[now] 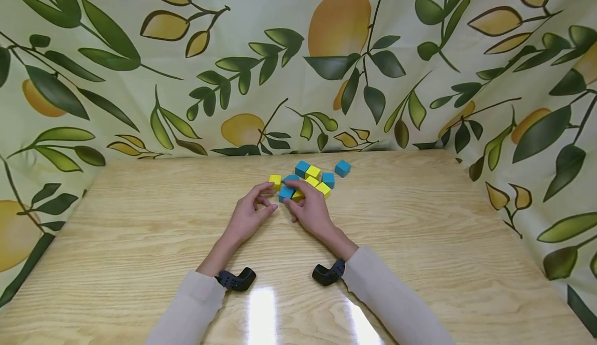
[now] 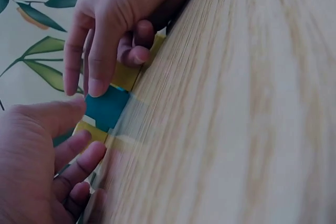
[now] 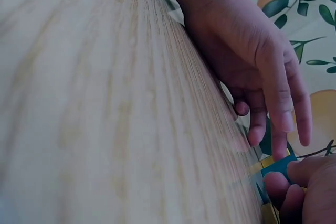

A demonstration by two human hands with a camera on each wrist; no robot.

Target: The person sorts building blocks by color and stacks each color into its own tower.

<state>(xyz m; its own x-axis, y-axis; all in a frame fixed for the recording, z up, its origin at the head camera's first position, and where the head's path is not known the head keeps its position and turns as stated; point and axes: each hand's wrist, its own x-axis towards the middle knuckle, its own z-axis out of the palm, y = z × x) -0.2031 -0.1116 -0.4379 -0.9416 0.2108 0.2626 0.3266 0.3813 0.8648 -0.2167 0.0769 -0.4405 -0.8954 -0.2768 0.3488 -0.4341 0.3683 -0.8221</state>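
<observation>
My right hand pinches a blue block at the near left of a cluster of small cubes, thumb on its near side and index finger reaching over behind. My left hand holds nothing; its fingers are loosely bent, index fingertip right at the edge of a yellow block. In the left wrist view, the blue block sits under the right hand's fingertips, with the left thumb tip close beside it. In the right wrist view, the right hand's fingers partly cover the blue block.
More cubes lie against the right hand's far side: a blue cube, a yellow cube and another blue cube. One blue cube sits apart to the right. Leaf-and-fruit patterned cloth hangs behind the wooden table.
</observation>
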